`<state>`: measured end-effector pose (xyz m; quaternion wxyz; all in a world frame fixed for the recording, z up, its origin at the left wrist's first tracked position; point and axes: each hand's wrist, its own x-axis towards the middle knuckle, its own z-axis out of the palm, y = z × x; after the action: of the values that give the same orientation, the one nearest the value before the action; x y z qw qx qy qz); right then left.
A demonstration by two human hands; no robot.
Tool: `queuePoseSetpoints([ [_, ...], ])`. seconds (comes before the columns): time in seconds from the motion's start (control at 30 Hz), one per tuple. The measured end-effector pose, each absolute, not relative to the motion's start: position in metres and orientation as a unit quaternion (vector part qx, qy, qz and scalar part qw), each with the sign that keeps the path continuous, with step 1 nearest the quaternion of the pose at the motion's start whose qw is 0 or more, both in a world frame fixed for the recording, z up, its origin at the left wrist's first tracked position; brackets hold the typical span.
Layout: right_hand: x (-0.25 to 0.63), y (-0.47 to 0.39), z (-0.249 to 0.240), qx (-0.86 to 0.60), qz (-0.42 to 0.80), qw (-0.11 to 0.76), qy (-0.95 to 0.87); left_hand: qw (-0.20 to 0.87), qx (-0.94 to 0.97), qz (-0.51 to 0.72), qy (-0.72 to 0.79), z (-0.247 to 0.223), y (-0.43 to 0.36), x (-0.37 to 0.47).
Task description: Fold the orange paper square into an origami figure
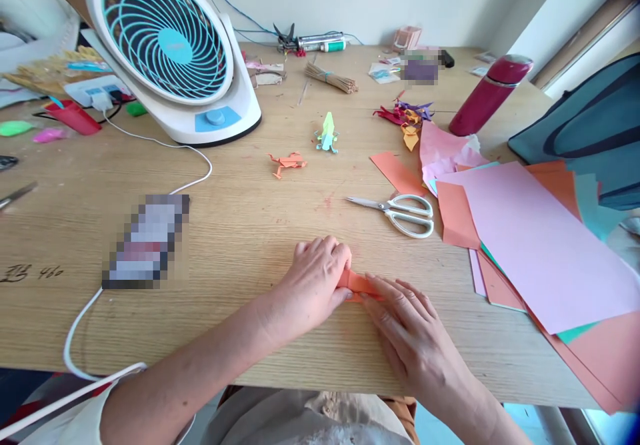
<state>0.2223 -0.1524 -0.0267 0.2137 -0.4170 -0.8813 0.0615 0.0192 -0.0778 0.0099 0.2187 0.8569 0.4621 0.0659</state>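
Small folded orange paper (358, 283) flat on the wooden table (240, 232), near its front edge. Pinched at its left end by the left hand (317, 277), fingers curled; pressed down by the flat, extended fingers of the right hand (407, 328). Paper mostly hidden, fold shape unclear. Beyond: white scissors (400, 213), paper sheets (530, 245) to the right, orange paper frog (287, 162), green paper frog (327, 132), fan (173, 52) behind.
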Motion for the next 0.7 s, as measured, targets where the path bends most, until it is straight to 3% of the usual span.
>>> queuePoseSetpoints([
  [0.23, 0.227, -0.154, -0.028, -0.560, 0.162, 0.392, -0.712, 0.348, 0.800, 0.107, 0.477, 0.005, -0.078, 0.021],
  [0.33, 0.227, -0.143, -0.029, -0.574, 0.289, 0.460, -0.613, 0.460, 0.747, 0.127, 0.462, 0.010, -0.067, 0.017],
  [0.47, 0.223, -0.114, -0.020, -0.538, 0.462, 0.500, -0.497, 0.519, 0.714, 0.208, 0.421, 0.020, -0.053, 0.019],
  [0.57, 0.215, -0.090, -0.006, -0.515, 0.497, 0.542, -0.441, 0.507, 0.706, 0.282, 0.406, 0.024, -0.044, 0.022],
  [0.7, 0.202, -0.063, 0.011, -0.478, 0.519, 0.512, -0.489, 0.502, 0.675, 0.383, 0.383, 0.023, -0.027, 0.024],
])
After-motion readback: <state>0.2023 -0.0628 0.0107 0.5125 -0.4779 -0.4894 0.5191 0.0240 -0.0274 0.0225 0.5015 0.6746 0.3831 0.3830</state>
